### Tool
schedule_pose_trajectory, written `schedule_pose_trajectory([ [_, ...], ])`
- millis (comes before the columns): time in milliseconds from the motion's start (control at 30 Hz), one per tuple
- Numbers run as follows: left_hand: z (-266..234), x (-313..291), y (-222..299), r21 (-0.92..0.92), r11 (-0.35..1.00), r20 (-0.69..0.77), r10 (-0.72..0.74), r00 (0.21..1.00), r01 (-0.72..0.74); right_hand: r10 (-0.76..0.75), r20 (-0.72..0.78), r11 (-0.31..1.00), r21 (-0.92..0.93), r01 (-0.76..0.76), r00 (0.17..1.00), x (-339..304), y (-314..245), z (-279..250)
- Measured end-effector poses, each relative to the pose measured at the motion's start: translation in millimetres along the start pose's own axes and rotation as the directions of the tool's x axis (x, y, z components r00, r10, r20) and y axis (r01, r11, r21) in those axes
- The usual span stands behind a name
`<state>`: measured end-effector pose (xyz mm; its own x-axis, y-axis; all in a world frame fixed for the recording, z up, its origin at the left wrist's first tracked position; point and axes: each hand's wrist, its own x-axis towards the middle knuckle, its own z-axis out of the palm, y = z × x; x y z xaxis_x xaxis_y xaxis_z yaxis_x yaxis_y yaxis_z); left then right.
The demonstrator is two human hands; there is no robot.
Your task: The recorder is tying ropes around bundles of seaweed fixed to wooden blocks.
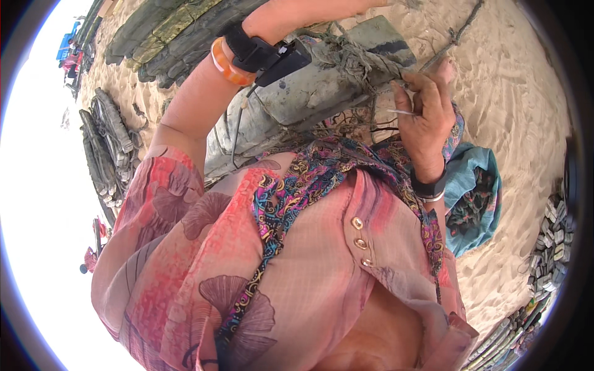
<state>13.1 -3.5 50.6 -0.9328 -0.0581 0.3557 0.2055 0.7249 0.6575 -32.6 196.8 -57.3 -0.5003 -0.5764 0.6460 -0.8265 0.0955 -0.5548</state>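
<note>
My right hand (427,117) is closed, its thumb and fingers curled at the end of a knotted grey-green rope (352,59). A thin pale strip (401,112) pokes out between its fingers; its kind is unclear. The rope lies bunched over a long, weathered grey block (278,105), and another strand (455,40) runs up and right over the sand. My left hand (334,9) reaches across above the block, with an orange bangle and black strap at its wrist. The top edge cuts off its fingers, so what they hold is hidden.
Dark, long bundles (167,37) lie at upper left, and more (108,142) at far left. A blue-green sack (473,161) of dark pieces stands right of my right wrist. Several grey blocks (550,247) lie at the right edge. Sand (507,93) surrounds these things.
</note>
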Motion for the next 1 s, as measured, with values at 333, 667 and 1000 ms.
schedule_pose_trajectory([
  [333, 12.0, -53.8, 3.3, 0.568, 0.823, -0.089, 0.05, 0.995, 0.01, 0.241, 0.019, 0.967, -0.086, -0.239, 0.97, -9.4, 29.1, 13.2],
  [667, 48.4, -73.1, -27.9, 0.432, 0.89, 0.055, 0.139, 0.989, -0.149, -0.059, -0.215, 0.957, -0.289, -0.006, 0.975, 3.9, 31.8, -6.0],
  [1000, 58.4, -69.5, -26.0, 0.07, 0.997, 0.089, -0.027, 0.996, 0.021, 0.037, -0.128, 0.994, -0.102, -0.05, 0.991, 67.0, 29.3, 8.6],
])
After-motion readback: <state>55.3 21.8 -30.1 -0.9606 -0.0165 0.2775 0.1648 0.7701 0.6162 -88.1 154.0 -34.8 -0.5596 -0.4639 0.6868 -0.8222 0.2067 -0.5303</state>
